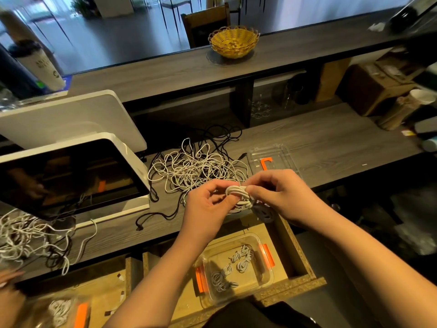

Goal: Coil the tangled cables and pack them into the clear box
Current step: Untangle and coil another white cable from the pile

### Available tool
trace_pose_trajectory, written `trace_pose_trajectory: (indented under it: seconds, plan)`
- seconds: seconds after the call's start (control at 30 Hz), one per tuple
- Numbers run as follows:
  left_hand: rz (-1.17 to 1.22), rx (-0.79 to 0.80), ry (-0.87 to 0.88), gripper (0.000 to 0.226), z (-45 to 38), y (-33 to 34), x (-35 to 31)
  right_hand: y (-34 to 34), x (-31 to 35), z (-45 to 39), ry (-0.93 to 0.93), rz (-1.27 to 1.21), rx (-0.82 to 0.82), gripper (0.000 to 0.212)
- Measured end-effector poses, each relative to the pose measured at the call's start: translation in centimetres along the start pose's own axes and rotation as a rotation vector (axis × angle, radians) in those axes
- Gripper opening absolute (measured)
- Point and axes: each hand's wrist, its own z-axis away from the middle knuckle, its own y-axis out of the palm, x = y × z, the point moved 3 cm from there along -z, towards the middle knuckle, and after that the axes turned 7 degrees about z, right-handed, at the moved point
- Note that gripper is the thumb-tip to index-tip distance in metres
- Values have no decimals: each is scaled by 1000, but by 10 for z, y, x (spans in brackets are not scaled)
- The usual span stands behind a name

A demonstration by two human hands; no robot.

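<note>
Both hands hold one small coiled white cable [237, 194] just above the table's front edge. My left hand [208, 204] grips the coil's left side, and my right hand [281, 197] pinches its right side at the wraps. A dark plug end [263, 213] hangs below the coil. Behind the hands lies a tangled pile of white and black cables [196, 166]. The clear box [236, 268] with orange latches sits in an open drawer below, holding a few coiled white cables [233, 266]. Its clear lid [272, 159] lies on the table.
A white tablet stand [71, 176] occupies the left of the table, with another cable tangle [28, 235] in front of it. A second clear box [61, 311] with a coil sits at the lower left. A wicker basket [233, 41] stands on the upper shelf.
</note>
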Motion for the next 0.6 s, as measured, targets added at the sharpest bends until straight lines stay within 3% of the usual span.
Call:
trace_pose_trajectory:
  seconds: [0.1,0.33,0.6]
  plan:
    - [75,-36,-32,21,-2,1,0,6,-5,1,19,-130,-93,14]
    - [100,-114,-63,11,-1,7,2,17,-16,8,61,-409,-118,21]
    - [202,-124,-199,16,-6,6,9,26,-17,11,104,-468,-252,23]
